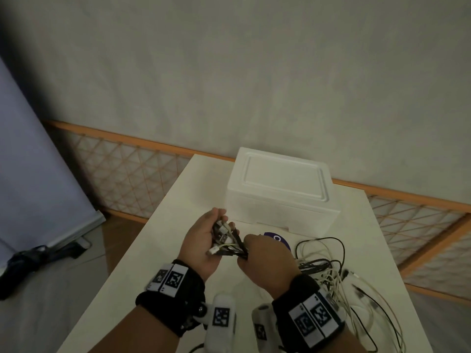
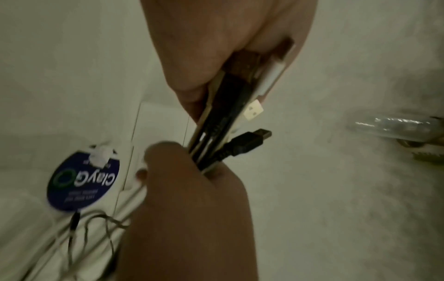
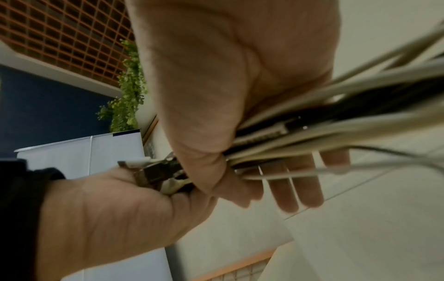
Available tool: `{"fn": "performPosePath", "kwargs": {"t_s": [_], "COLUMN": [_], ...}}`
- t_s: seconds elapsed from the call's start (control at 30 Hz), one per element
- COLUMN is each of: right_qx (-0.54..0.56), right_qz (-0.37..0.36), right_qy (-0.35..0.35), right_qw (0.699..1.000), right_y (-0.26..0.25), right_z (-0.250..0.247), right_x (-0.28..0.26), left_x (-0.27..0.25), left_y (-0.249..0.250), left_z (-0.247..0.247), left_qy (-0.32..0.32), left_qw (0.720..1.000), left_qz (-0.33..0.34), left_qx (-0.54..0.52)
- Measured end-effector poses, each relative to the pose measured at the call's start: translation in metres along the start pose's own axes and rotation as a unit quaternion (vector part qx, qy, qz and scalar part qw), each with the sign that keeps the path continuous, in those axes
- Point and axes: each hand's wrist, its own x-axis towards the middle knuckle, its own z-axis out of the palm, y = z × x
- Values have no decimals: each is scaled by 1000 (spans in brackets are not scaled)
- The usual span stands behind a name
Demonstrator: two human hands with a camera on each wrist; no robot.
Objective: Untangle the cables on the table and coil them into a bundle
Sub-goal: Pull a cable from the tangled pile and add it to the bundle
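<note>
My left hand (image 1: 201, 240) is palm up over the white table (image 1: 158, 250) and holds the plug ends of several black and white cables (image 1: 225, 240) between thumb and fingers. My right hand (image 1: 267, 263) grips the same bunch just right of the plugs. The left wrist view shows a white USB plug (image 2: 253, 110) and a black plug (image 2: 250, 142) sticking out between the left hand (image 2: 216, 47) and the right hand (image 2: 192, 199). From the right fist (image 3: 228, 85) the cables (image 3: 336, 117) run off to the right. The rest of the cables (image 1: 328, 273) lies in a loose tangle on the table's right side.
A white foam box (image 1: 280, 189) with its lid on stands at the back of the table. A round blue label (image 1: 277, 239) lies in front of it, behind my right hand. The table's left edge drops to the floor; an orange lattice fence runs behind.
</note>
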Motion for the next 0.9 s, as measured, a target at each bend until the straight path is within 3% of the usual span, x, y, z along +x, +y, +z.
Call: {"fn": "performPosePath", "kwargs": {"t_s": [0.17,0.33,0.5,0.6,0.73,0.9], "right_qx": [66,40,56,60,44,92], "right_qz": [23,8,29,22,-4,5], "right_qy": [41,29,22,29,11,-42], "right_qw": [997,999,998,998,999,995], "right_y": [-11,-17,-14,-9,-7,-8], "right_z": [3,5,3,1,-3,-12], "right_x": [2,4,6,7,8,6], "left_x": [-2,2,-3,-5,-10,-8], "left_y": [-8,-10,0,-2,-12,-18], "left_z": [3,1,-3,-5,4,9], "left_qy": [8,20,-74,-133,-70,-1], "left_qw": [1000,996,990,966,933,940], "left_qz": [-11,51,37,84,173,200], "left_qx": [-7,71,112,205,309,278]}}
